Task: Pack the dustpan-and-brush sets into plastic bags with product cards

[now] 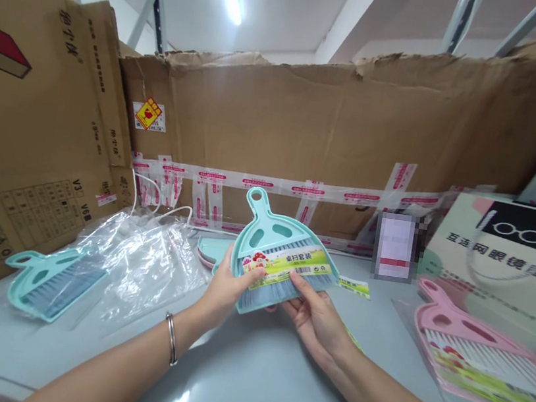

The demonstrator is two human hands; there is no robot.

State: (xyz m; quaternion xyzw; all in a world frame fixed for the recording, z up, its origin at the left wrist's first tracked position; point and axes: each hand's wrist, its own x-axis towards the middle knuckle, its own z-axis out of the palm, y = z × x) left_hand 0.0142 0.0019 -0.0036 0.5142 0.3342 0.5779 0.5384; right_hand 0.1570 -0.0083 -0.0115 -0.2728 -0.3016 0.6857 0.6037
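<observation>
Both my hands hold up a teal mini dustpan-and-brush set (276,242) above the grey table (244,371). Its handle points up, and a green and yellow paper label crosses its bristles. My left hand (227,285), a metal bangle on its wrist, grips the set's left edge with the thumb on the front. From below on the right, my right hand (312,314) holds the lower edge, thumb pressed near the label.
A second teal set (53,280) lies at the left beside a heap of clear plastic bags (149,264). A pink set in a clear bag (479,360) lies at the right, below a printed carton (503,267). Cardboard walls (336,144) close off the back and left.
</observation>
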